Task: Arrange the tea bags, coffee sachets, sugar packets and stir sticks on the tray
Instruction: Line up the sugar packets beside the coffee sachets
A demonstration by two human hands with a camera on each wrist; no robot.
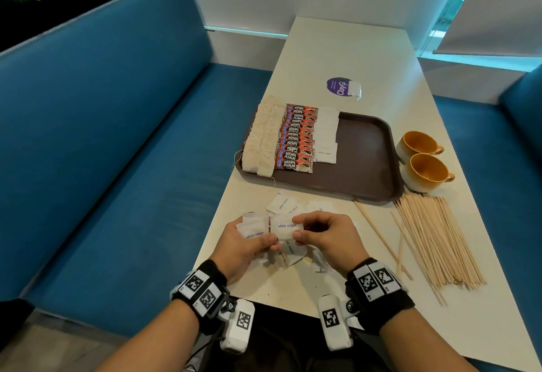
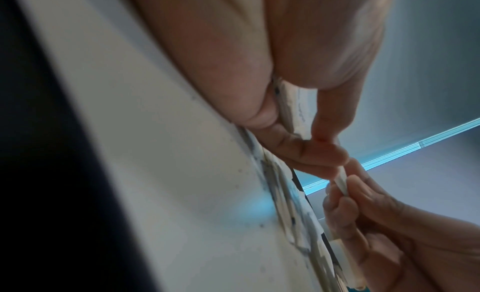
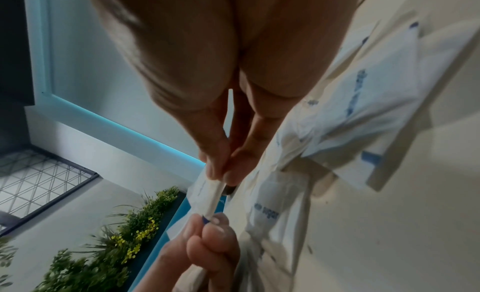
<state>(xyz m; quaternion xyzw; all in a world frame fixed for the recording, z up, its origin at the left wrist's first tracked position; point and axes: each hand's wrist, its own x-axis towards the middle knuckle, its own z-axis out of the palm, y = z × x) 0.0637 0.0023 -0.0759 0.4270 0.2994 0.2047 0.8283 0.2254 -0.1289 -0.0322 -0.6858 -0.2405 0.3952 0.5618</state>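
Observation:
A brown tray [image 1: 363, 154] holds two rows of tea bags [image 1: 262, 137], a row of Kopi Juan coffee sachets [image 1: 297, 138] and a column of white sugar packets [image 1: 326, 134]. Near the table's front edge my left hand [image 1: 249, 242] grips a small stack of sugar packets [image 1: 253, 229]. My right hand [image 1: 325, 233] pinches one white sugar packet [image 1: 286, 226] beside that stack; the packet [image 3: 209, 195] also shows edge-on in the right wrist view. More loose sugar packets [image 1: 281, 204] lie under and beyond both hands. Wooden stir sticks [image 1: 437, 242] are piled at the right.
Two yellow-lined cups [image 1: 422, 157] stand right of the tray. A purple round sticker with a tea bag [image 1: 344, 87] on it lies beyond the tray. Blue bench seats [image 1: 117, 151] flank the white table [image 1: 352, 54].

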